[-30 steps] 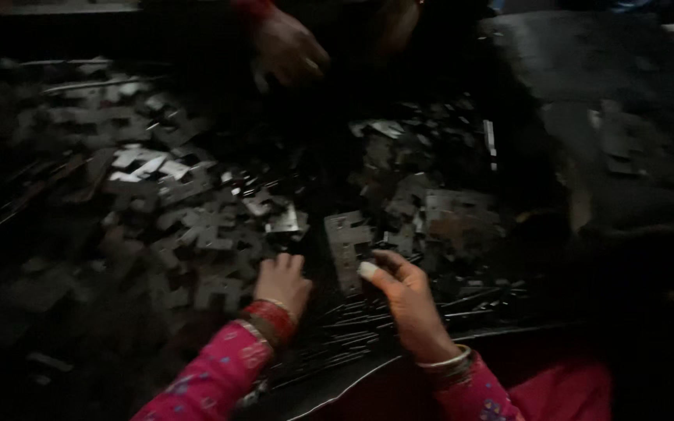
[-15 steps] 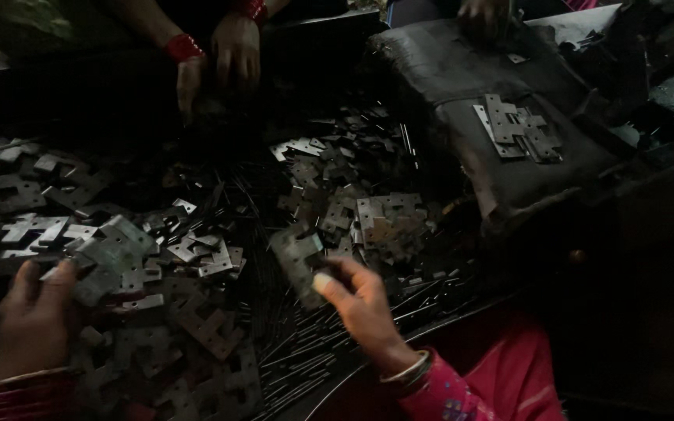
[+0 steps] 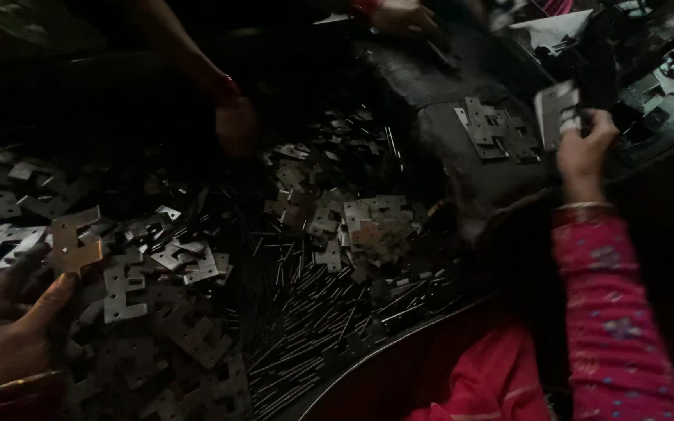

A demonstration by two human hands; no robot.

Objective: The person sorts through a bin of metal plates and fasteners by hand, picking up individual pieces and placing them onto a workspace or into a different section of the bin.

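The right hand (image 3: 584, 144) pinches a hinge leaf (image 3: 555, 113) upright just right of the small stack of hinge leaves (image 3: 494, 129) on the dark cushion (image 3: 446, 101), while the left hand (image 3: 13, 327), far left of that stack, grips another leaf (image 3: 74, 243) above the loose heap of leaves (image 3: 165, 265).

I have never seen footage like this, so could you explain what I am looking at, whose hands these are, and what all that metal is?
The picture comes from a camera worn on a person's head, looking down at their own bare hands. The left hand lifts a flat notched metal plate from a dim surface covered in similar hinge-like plates and thin metal pins. The right hand, in a pink sleeve, holds another plate near a small stack of plates on a dark cushion. The hands at the top belong to other people.
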